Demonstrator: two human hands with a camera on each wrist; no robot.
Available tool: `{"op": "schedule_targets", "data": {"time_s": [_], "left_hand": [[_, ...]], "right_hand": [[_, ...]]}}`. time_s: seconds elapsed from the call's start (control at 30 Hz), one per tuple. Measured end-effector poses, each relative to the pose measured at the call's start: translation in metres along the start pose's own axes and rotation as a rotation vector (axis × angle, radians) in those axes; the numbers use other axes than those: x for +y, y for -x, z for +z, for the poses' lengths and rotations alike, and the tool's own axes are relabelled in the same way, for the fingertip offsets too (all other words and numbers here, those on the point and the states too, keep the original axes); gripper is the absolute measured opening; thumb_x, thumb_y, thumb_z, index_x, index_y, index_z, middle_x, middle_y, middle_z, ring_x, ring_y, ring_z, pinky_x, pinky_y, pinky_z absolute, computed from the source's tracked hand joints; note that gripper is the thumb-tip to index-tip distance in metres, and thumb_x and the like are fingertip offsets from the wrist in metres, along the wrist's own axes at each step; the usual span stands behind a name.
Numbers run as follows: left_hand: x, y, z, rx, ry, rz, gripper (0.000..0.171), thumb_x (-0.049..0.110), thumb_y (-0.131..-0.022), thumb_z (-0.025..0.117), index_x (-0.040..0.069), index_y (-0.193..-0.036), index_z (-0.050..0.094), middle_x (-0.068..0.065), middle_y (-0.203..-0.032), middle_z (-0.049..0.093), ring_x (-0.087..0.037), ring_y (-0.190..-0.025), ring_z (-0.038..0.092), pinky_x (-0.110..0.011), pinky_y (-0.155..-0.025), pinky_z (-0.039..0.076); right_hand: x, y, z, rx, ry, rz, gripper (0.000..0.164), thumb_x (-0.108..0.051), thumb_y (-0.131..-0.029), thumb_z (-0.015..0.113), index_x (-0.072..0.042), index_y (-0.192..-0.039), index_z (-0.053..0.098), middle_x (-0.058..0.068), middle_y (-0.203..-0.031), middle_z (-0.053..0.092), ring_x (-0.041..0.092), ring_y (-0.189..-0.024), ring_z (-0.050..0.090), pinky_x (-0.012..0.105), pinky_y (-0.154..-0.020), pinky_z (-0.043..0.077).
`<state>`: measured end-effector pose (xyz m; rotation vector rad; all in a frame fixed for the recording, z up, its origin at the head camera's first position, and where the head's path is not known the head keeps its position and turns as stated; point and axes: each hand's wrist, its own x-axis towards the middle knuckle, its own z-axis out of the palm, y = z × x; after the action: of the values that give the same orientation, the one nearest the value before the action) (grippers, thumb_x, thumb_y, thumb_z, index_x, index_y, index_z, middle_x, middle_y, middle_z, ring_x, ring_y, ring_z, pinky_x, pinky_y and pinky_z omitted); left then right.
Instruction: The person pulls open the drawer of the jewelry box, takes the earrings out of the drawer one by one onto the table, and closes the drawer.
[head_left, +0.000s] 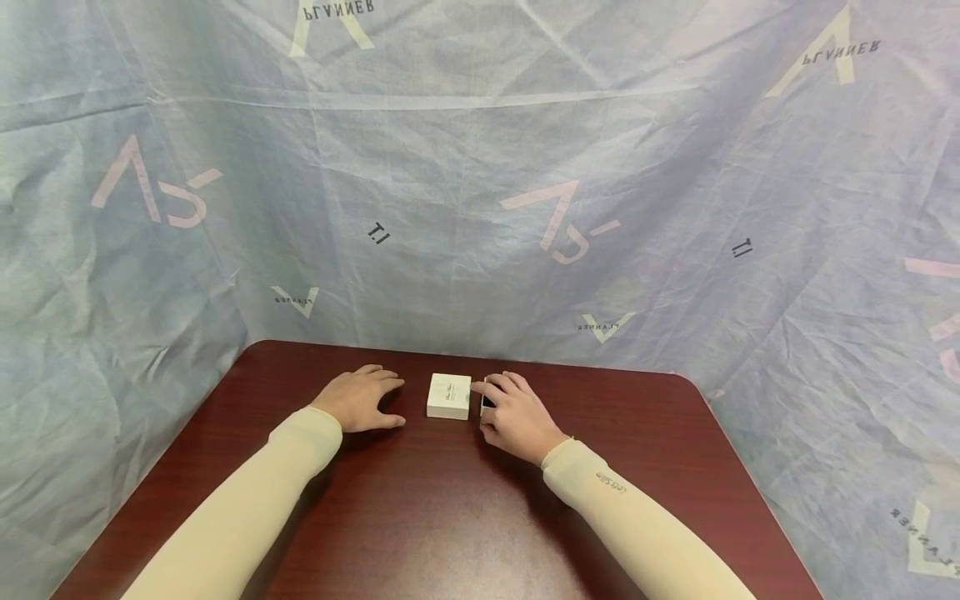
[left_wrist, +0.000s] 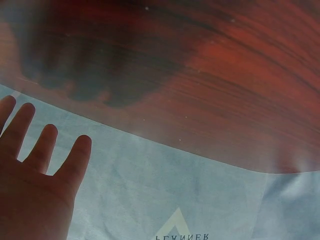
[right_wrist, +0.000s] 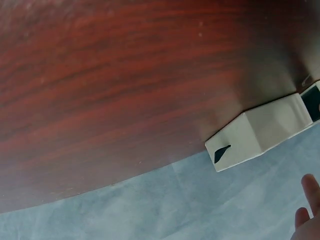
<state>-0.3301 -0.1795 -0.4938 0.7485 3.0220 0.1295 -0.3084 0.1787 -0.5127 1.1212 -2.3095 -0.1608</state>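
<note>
A small white box (head_left: 447,398) with dark script on its top sits near the table's far edge; a dark mark shows on one side in the right wrist view. Just right of it lies a second white box part with a dark inside (right_wrist: 312,104), mostly hidden by my right hand (head_left: 516,419). That hand grips this part, thumb on the near side and fingers over the far side. To the left of the white box, my left hand (head_left: 358,402) holds nothing, its fingers spread and thumb apart, low over the table and clear of the box.
The dark red wooden table (head_left: 420,517) has rounded far corners. A grey-blue printed cloth (head_left: 442,275) hangs right behind its far edge and along both sides.
</note>
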Motion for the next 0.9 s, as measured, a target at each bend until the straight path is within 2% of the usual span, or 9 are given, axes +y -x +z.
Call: {"op": "schedule_targets", "data": {"time_s": [0.57, 0.9], "left_hand": [[-0.002, 0.0016, 0.0021, -0.009, -0.003, 0.004, 0.084, 0.067, -0.104, 0.081, 0.014, -0.169, 0.067, -0.015, -0.176, 0.064, -0.046, -0.171, 0.052, -0.066, -0.135, 0.053], [-0.0031, 0.0014, 0.0035, -0.014, -0.005, -0.004, 0.085, 0.067, -0.104, 0.08, 0.015, -0.169, 0.066, -0.014, -0.177, 0.064, -0.045, -0.172, 0.051, -0.066, -0.135, 0.053]], "right_hand": [[-0.0048, 0.0068, 0.0037, -0.032, 0.008, -0.03, 0.022, -0.033, -0.094, 0.099, -0.031, -0.077, 0.085, 0.0, -0.154, 0.078, 0.034, -0.15, 0.071, 0.054, -0.129, 0.057], [-0.0064, 0.0075, 0.0041, 0.001, -0.006, -0.071, 0.017, -0.022, -0.092, 0.096, -0.028, -0.079, 0.088, 0.001, -0.153, 0.079, 0.034, -0.142, 0.074, 0.054, -0.127, 0.061]]}}
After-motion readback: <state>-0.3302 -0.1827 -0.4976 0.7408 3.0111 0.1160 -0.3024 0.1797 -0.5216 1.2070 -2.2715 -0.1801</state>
